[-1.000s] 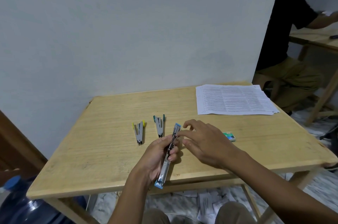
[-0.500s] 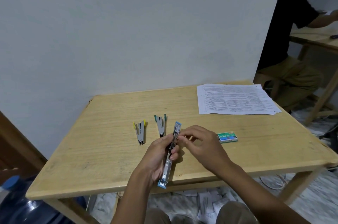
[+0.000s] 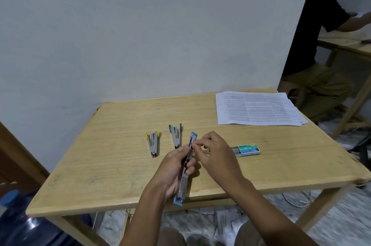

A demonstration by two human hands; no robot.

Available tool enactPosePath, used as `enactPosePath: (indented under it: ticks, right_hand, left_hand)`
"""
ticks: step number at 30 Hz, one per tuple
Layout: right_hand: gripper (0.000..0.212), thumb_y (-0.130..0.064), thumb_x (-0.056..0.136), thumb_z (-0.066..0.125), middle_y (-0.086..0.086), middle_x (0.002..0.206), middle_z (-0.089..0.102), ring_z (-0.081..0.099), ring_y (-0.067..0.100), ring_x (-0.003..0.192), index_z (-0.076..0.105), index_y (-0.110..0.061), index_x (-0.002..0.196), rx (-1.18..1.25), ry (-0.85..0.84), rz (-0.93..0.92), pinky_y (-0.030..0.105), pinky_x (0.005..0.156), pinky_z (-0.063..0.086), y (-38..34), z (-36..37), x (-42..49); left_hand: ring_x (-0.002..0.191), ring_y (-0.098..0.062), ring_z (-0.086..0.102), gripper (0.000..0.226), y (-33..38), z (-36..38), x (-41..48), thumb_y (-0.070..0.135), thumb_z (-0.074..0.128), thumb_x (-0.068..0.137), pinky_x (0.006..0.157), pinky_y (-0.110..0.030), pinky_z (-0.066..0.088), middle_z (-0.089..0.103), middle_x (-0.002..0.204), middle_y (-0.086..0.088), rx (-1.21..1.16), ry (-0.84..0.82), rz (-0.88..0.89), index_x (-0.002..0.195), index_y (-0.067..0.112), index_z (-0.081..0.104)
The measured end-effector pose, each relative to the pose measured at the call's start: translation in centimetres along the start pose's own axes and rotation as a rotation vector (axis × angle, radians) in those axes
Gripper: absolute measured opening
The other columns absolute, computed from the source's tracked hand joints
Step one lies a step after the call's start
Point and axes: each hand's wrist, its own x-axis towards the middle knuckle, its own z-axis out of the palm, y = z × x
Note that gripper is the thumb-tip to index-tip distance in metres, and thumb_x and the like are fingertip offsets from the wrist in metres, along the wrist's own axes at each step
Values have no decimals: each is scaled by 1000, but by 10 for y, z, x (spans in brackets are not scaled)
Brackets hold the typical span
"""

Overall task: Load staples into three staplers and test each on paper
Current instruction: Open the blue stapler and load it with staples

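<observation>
I see left hand [image 3: 174, 171] wrapped round opened blue stapler [image 3: 186, 169], frame centre, above tabletop [image 3: 112, 165] near edge. Right hand [image 3: 215, 154] fingertips pinched at stapler's far end; contents unclear. Staple box [image 3: 248, 149] right of it.

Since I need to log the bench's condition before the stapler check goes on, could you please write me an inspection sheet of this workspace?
Surface: light wooden table, bare wood, set against a grey wall.
Job's things: blue-tipped metal stapler opened out long, held above the table; yellow-tipped grey stapler and green-tipped grey stapler lying open on the table; green staple box; stack of printed paper sheets at the far right corner.
Clutter: nothing seen on the table.
Grippers: left hand grips the blue stapler; right hand pinches at its upper part.
Cables: white cable on the floor.
Surroundings: blue water jug, scattered paper scraps, seated person at another table.
</observation>
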Motion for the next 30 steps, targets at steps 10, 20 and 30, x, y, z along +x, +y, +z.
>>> enactPosePath:
  ticks: [10,20,30]
  right_hand:
    - [14,-40,92,63,-17,95,57,57,3,79,69,-34,103,81,-36,77,21,65,48,-14,-13,-14]
    - [51,-55,74,74,-20,116,50,56,-1,93,55,-39,119,22,-509,-364,20,74,49,-5,-34,-47]
    - [13,-26,85,70,-10,84,69,61,2,76,72,-19,96,244,39,-235,14,69,45,-9,-34,-27]
  left_hand:
    - [52,-14,44,27,2,4,-2,16,41,104,45,-22,41,50,69,-11,-27,51,46,113,-4,57]
    - [65,-19,48,18,6,6,-4,13,37,104,62,-30,46,49,75,-11,-134,102,83,109,3,51]
    - [95,-33,68,36,6,5,-4,9,38,104,79,-41,60,68,105,-28,-207,34,47,132,-12,45]
